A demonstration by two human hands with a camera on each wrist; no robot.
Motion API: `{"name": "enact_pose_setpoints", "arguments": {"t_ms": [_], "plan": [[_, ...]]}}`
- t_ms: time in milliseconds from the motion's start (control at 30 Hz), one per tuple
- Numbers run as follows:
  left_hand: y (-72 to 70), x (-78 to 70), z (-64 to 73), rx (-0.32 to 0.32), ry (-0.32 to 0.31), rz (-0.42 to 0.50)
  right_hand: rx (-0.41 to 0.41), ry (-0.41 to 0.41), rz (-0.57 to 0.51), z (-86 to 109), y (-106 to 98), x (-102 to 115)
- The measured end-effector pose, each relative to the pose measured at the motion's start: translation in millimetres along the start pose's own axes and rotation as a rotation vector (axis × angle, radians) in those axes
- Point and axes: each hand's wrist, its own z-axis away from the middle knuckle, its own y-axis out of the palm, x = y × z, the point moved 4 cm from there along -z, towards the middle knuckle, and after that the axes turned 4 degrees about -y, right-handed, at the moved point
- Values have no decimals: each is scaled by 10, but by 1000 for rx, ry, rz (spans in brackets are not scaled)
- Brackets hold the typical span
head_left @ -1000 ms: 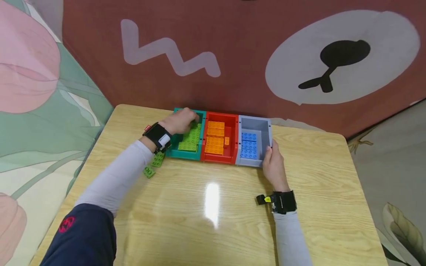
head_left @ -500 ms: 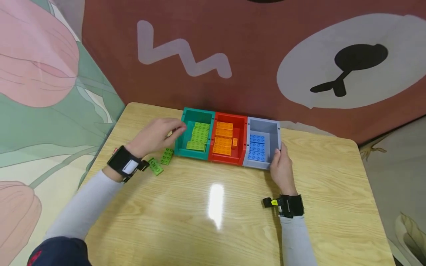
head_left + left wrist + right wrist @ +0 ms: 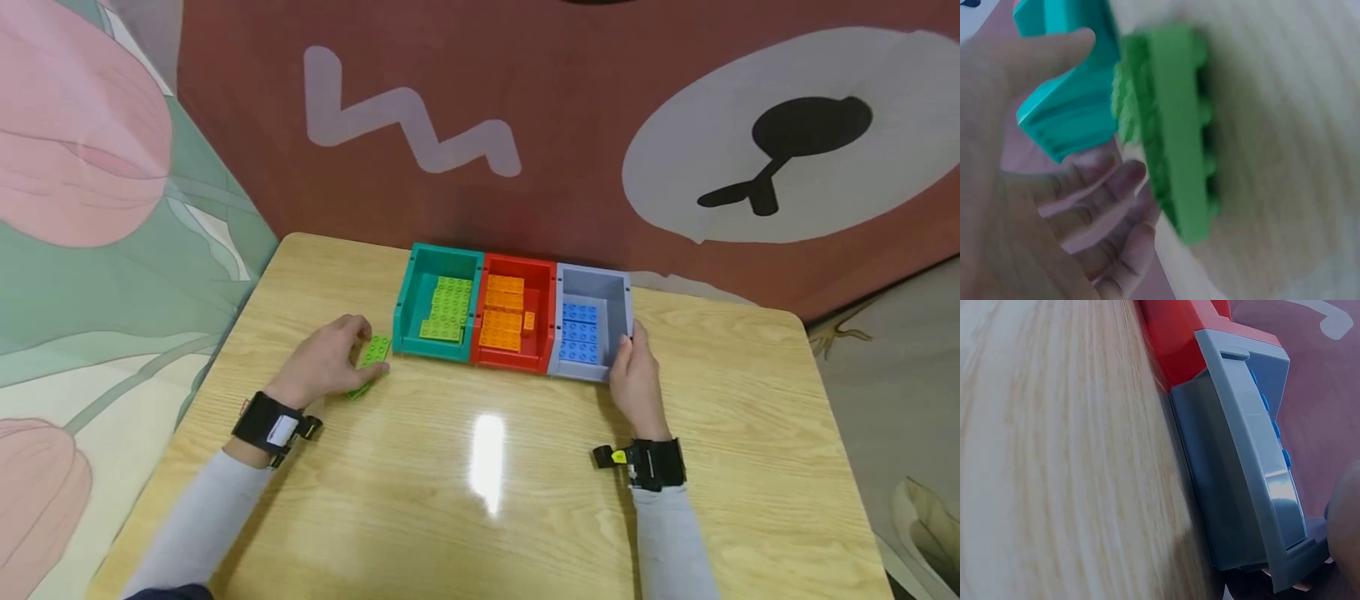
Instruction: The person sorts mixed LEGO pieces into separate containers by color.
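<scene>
On the table's left side my left hand (image 3: pixel 321 365) hovers over two loose green toy bricks, its fingers spread apart. The farther green brick (image 3: pixel 377 347) lies beside the teal bin; the nearer one is mostly hidden by the hand. In the left wrist view a green brick (image 3: pixel 1179 137) stands close past the fingertips, with a gap between thumb and fingers. My right hand (image 3: pixel 637 390) grips the right wall of the grey-blue bin (image 3: pixel 593 277), thumb at the rim and fingers along the outside. Blue bricks (image 3: pixel 579 333) lie inside that bin.
The teal bin (image 3: pixel 403 310) holds green bricks (image 3: pixel 450 308). Joined between it and the grey-blue bin, the red bin (image 3: pixel 517 359) holds orange bricks (image 3: pixel 504 310). The row stands near the back edge of the wooden table (image 3: pixel 570 517), before a brown patterned wall (image 3: pixel 555 200).
My left hand has come out of the teal bin, moving left and toward me to the loose green bricks. The right hand keeps its grip on the grey-blue bin.
</scene>
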Motion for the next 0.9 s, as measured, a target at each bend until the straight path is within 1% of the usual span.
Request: {"name": "enact_pose_setpoints", "arguments": {"t_ms": [100,167,233,333,433,567,667,800,900], "plan": [[85,-15,15,12,-53,-33,3,-7,-5,9,19,13],[117,-26,18,16,-74,-42,1,-8,3,15,25,17],[129,-34,13,13,-83,-42,-4,-11,5,15,26,16],[95,-40,-13,-3,-73,-44,-10,-17,3,6,20,13],[3,-37,-51,-36,-56,-59,-12,-21,0,-5,15,8],[-171,-35,-101,-98,-26,-100,-17,-36,1,-7,7,17],[-303,-58,-139,-133,-10,-119,-20,-48,3,-8,2,23],[-483,-143,-202,-164,6,-122,-12,-42,9,-7,5,20],[-603,-253,-265,-185,46,-125,-11,-38,13,-3,4,16]]}}
